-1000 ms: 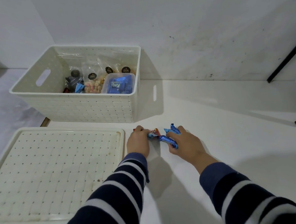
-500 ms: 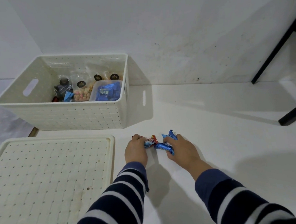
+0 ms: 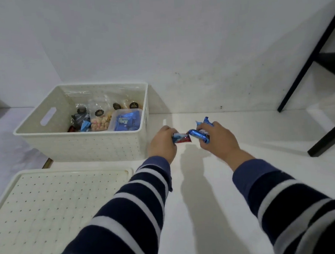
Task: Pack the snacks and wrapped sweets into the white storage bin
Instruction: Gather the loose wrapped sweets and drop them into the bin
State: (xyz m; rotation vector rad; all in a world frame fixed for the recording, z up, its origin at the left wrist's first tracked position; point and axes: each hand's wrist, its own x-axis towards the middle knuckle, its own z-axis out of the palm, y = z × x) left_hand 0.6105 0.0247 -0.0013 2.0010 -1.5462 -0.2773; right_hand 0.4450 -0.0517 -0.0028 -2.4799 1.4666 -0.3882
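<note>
A single head-worn wide-angle camera looks forward and down along both striped sleeves (image 3: 129, 214). It sits close above the white tabletop (image 3: 218, 212), facing the wall (image 3: 156, 38).

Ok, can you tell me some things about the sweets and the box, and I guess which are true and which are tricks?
1. The left hand grips a red and blue wrapped sweet. True.
2. The right hand is empty. False: it holds blue wrapped sweets.
3. The lid sits on top of the white storage bin. False: the lid lies flat on the surface in front of the bin, which is open.
4. A clear tub of blue sweets is inside the bin. True.
5. The bin stands to the right of both hands. False: it stands to their left.
</note>
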